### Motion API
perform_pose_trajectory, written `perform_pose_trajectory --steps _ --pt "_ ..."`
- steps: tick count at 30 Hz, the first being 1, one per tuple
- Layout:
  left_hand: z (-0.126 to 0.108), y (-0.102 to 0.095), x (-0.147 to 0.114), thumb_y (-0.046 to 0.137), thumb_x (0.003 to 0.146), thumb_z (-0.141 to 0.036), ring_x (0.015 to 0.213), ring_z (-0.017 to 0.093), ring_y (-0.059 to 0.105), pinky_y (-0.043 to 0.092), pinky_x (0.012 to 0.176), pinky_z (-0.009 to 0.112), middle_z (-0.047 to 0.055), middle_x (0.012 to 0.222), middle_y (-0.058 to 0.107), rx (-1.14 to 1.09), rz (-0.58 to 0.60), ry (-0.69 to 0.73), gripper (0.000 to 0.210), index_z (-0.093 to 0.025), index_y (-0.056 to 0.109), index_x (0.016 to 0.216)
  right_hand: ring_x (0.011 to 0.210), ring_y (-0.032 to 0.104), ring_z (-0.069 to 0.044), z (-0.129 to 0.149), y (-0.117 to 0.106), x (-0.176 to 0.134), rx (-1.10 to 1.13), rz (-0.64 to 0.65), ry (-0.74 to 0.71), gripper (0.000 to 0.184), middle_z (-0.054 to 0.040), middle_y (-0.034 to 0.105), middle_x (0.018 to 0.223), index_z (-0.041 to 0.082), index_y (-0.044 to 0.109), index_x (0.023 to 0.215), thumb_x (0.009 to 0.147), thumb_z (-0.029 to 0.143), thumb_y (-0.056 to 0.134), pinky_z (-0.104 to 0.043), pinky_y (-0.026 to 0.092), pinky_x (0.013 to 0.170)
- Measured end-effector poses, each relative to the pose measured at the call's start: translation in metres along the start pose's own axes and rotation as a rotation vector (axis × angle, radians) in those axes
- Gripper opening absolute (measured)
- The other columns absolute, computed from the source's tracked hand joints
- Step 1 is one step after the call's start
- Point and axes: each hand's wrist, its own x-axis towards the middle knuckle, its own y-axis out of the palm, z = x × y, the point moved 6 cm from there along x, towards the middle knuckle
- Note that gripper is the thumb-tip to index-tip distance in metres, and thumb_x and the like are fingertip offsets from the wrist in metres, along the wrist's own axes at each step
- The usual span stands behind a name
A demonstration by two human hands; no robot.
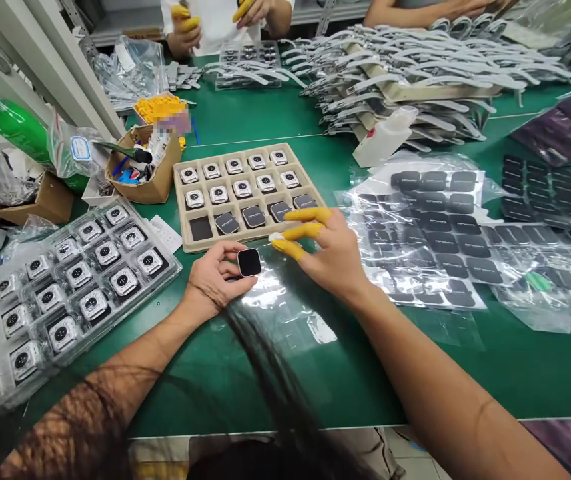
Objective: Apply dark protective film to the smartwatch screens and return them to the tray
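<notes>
My left hand is closed around a smartwatch case, its square black screen facing up. Yellow finger cots cover the thumb and two fingers of my right hand. Thumb and finger there pinch a small white piece, too small to name, just right of the watch and apart from it. Beyond both hands lies a beige tray: two rows hold watch cases back side up, and the near row has several with dark covers plus one bare compartment. Clear plastic film lies below my hands.
A clear tray of watch cases stands at left, with a cardboard box of small items behind it. Sheets of dark stickers cover the right side. Grey straps are piled at the back, where other people's hands work.
</notes>
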Motion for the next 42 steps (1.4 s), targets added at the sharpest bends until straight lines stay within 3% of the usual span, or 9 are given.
perform_pose_trajectory --steps 5,14,17,21,24,29,32,36,42 --pt "0.005 0.004 0.001 0.104 0.059 -0.006 0.081 0.017 0.091 0.073 0.083 0.026 -0.003 0.095 0.089 0.002 0.071 -0.035 0.055 -0.022 0.082 0.108 0.091 0.073 -0.027 0.034 0.017 -0.004 0.261 0.132 -0.132 0.006 -0.0025 0.092 0.098 0.033 0.094 0.109 0.113 0.035 0.098 -0.045 0.064 0.088" --pt "0.006 0.002 0.0 0.121 0.051 -0.013 0.075 0.018 0.088 0.067 0.075 0.025 -0.003 0.083 0.087 -0.024 0.02 -0.067 0.065 -0.023 0.08 0.101 0.099 0.075 -0.033 0.031 0.027 -0.003 0.218 0.251 0.104 0.008 -0.0071 0.092 0.103 0.035 0.093 0.101 0.107 0.031 0.095 -0.054 0.065 0.098" --pt "0.006 0.001 0.0 0.122 0.051 -0.016 0.076 0.02 0.089 0.067 0.073 0.026 -0.003 0.084 0.086 -0.045 0.0 -0.069 0.065 -0.023 0.076 0.097 0.103 0.077 -0.034 0.029 0.025 -0.005 0.206 0.198 0.174 0.011 -0.0081 0.091 0.102 0.033 0.091 0.099 0.11 0.036 0.095 -0.055 0.065 0.102" --pt "0.004 0.002 -0.002 0.116 0.054 -0.012 0.078 0.02 0.089 0.067 0.075 0.026 -0.003 0.084 0.088 0.0 0.022 -0.071 0.06 -0.024 0.076 0.097 0.097 0.074 -0.034 0.036 0.033 -0.006 0.234 0.261 0.149 0.009 -0.0068 0.091 0.102 0.036 0.093 0.1 0.109 0.037 0.096 -0.056 0.064 0.099" --pt "0.003 0.001 -0.002 0.117 0.053 -0.013 0.075 0.018 0.085 0.066 0.074 0.026 -0.003 0.085 0.087 -0.021 0.025 -0.086 0.062 -0.023 0.073 0.094 0.105 0.074 -0.036 0.029 0.035 -0.001 0.151 0.272 0.185 0.008 -0.0096 0.091 0.106 0.034 0.094 0.105 0.112 0.038 0.093 -0.058 0.064 0.105" --pt "0.002 -0.009 0.007 0.128 0.043 -0.021 0.087 0.016 0.085 0.074 0.088 0.03 -0.001 0.097 0.088 -0.292 -0.122 -0.051 0.083 -0.022 0.074 0.105 0.127 0.074 -0.045 0.022 0.018 -0.012 -0.093 0.043 0.272 0.022 -0.0209 0.09 0.133 0.027 0.092 0.134 0.117 0.036 0.081 -0.067 0.06 0.12" --pt "0.003 -0.014 0.013 0.13 0.04 -0.028 0.096 0.018 0.086 0.076 0.098 0.033 -0.002 0.102 0.089 -0.409 -0.191 0.013 0.088 -0.024 0.071 0.106 0.126 0.077 -0.046 0.043 0.037 -0.025 -0.046 0.181 0.184 0.034 -0.0174 0.092 0.138 0.033 0.088 0.148 0.115 0.043 0.086 -0.065 0.062 0.112" --pt "0.004 -0.018 0.016 0.132 0.038 -0.036 0.096 0.019 0.086 0.075 0.097 0.035 -0.002 0.102 0.087 -0.393 -0.239 0.105 0.094 -0.026 0.067 0.107 0.12 0.079 -0.048 0.055 0.059 -0.029 -0.088 0.301 0.198 0.032 -0.0183 0.095 0.125 0.032 0.092 0.137 0.109 0.046 0.097 -0.059 0.059 0.096" --pt "0.005 -0.021 0.012 0.132 0.047 -0.042 0.089 0.019 0.082 0.071 0.09 0.033 -0.001 0.097 0.086 -0.266 -0.259 0.163 0.091 -0.026 0.069 0.11 0.115 0.084 -0.044 0.049 0.053 -0.024 0.015 0.286 0.262 0.016 -0.0128 0.098 0.114 0.033 0.095 0.121 0.107 0.027 0.089 -0.055 0.061 0.095"
